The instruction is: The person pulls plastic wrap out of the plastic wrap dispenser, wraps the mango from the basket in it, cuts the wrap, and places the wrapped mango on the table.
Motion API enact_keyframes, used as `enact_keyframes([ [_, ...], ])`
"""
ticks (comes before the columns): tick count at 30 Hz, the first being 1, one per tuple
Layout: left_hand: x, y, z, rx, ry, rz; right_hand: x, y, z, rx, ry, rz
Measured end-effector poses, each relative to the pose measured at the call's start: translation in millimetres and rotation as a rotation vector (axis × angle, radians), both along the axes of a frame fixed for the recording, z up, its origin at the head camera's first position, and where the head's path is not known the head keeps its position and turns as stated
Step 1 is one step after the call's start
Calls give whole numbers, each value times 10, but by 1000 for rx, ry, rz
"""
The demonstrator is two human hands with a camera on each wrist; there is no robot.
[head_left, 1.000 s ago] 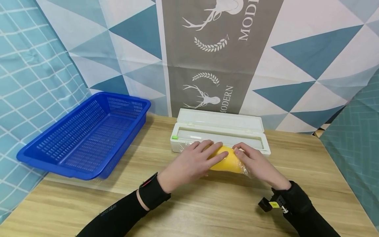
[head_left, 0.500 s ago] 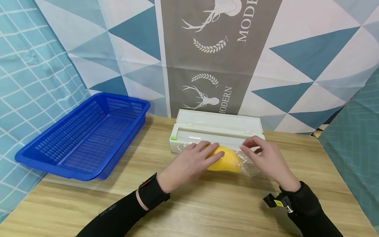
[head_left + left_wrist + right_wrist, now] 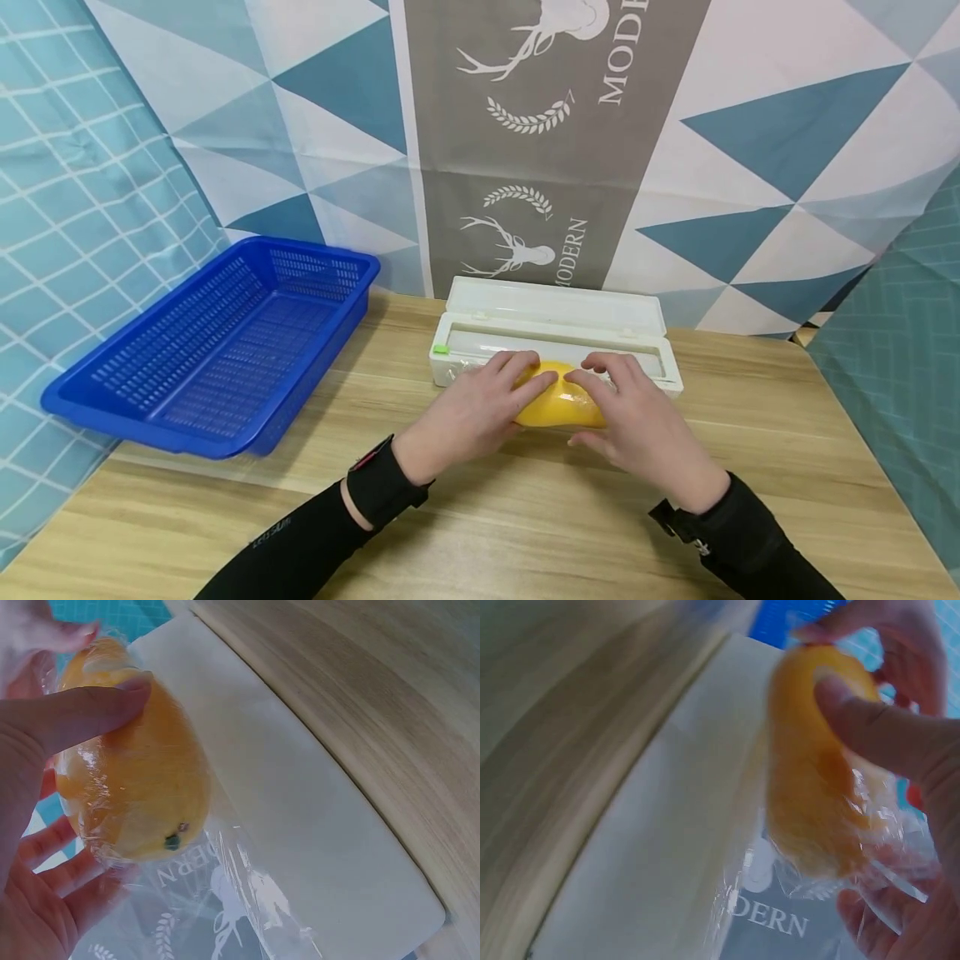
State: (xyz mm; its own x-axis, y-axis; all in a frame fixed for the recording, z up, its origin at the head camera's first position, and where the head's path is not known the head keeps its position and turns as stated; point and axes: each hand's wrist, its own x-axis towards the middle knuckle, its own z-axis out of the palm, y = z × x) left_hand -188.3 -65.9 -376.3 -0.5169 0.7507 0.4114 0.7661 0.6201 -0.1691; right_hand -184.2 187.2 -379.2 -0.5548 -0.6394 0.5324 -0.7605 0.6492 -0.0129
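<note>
A yellow mango point(image 3: 558, 408), partly covered in clear cling film, is held just in front of the white cling film dispenser point(image 3: 442, 371). My left hand point(image 3: 472, 417) grips its left end, the thumb lying across the skin in the left wrist view. Over the right end, my right hand point(image 3: 648, 425) holds the mango with the thumb on top and the fingers around the far side, where film bunches up. Loose cling film point(image 3: 262, 892) stretches from the mango to the dispenser in the left wrist view. The fruit's underside is hidden in the head view.
Behind the mango, the dispenser's lid point(image 3: 555, 304) stands open against the patterned backdrop point(image 3: 360, 92). A green slider point(image 3: 441, 349) sits at its left end. On the left is a blue plastic basket point(image 3: 255, 367). All rest on a wooden table point(image 3: 510, 533).
My right hand first pinched and pulled the film at the mango's right end, then moved left over the fruit and took hold of it. The mango has shifted slightly left; my left hand keeps gripping.
</note>
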Motion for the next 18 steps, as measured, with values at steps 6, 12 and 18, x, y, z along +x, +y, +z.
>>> enact_keyframes([
  [6, 27, 13, 6, 44, -52, 7, -23, -33, -95, 21, 43, -7],
  [12, 56, 35, 25, 44, -67, 0, -43, -34, -126, 0, 23, -19],
  [18, 43, 33, 18, 72, -118, 13, -52, -37, -133, -7, -10, -24],
])
